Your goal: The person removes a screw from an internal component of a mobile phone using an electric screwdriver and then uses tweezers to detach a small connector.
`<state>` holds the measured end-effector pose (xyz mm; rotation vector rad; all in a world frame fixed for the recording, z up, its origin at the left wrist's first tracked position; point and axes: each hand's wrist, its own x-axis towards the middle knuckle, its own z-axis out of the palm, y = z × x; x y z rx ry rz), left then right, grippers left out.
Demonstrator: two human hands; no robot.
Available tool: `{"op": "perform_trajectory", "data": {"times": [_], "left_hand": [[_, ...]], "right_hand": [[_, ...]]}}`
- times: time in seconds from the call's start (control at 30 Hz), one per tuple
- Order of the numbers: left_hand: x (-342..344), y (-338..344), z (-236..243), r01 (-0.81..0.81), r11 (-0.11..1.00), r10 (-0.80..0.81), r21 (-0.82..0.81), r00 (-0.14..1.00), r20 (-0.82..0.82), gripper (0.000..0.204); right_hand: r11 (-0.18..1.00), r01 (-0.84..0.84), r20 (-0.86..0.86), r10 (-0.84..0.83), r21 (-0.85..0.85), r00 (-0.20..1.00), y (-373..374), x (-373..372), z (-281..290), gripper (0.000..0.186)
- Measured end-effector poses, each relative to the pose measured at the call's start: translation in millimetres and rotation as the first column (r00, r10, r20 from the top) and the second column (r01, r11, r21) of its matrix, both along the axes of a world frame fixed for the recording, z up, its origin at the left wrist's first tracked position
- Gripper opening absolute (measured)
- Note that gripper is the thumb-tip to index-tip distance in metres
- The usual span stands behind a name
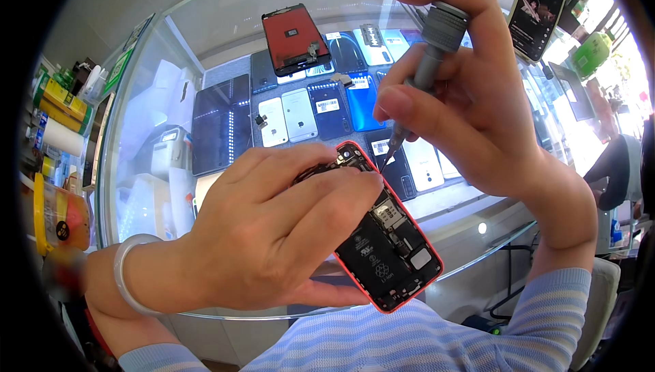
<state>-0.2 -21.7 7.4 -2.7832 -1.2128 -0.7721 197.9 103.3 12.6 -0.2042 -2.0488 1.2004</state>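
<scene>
Now, from far off, my left hand (pixel 273 225) holds a red-rimmed phone (pixel 390 235) over the near edge of a glass counter (pixel 464 235), and my right hand (pixel 477 109) grips a grey screwdriver (pixel 428 65), its tip by the phone's top. I guess the opening is done, since the front is off with the battery (pixel 372 263) in, and closing it is left. Tubs (pixel 65 215) stand at left, phones (pixel 300 114) lie under the glass, a red-backed screen (pixel 290 37) lies on it, and a lit phone (pixel 537 13) and green bottle (pixel 592 54) are at right.
</scene>
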Motion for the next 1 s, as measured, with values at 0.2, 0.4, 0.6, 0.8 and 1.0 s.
{"op": "perform_trajectory", "data": {"times": [0.2,0.4,0.6,0.8,1.0], "left_hand": [[-0.2,2.4,-9.7,0.046,0.999,-0.047,0.009,0.994,0.097,0.094],[-0.4,2.3,-8.2,0.046,0.998,-0.042,-0.035,0.994,0.102,0.098],[-1.5,2.1,-7.6,0.054,0.997,-0.048,-0.048,0.992,0.114,0.098],[-2.3,2.2,-7.6,0.050,0.999,-0.048,-0.018,0.994,0.095,0.092],[-1.9,4.1,-8.1,0.052,0.999,-0.052,0.002,0.994,0.091,0.086]], "right_hand": [[0.999,-0.002,-0.016,0.003,0.047,1.000,0.7,2.4,-4.7,0.066],[0.997,0.002,-0.035,0.001,0.073,0.999,3.8,1.6,-9.3,0.067],[0.995,0.007,-0.042,-0.003,0.102,0.999,3.0,1.3,-10.4,0.069],[0.992,0.016,-0.047,-0.011,0.124,0.999,2.7,3.6,-9.9,0.071],[0.991,0.015,-0.056,-0.008,0.129,0.998,2.6,5.6,-11.0,0.072]]}}
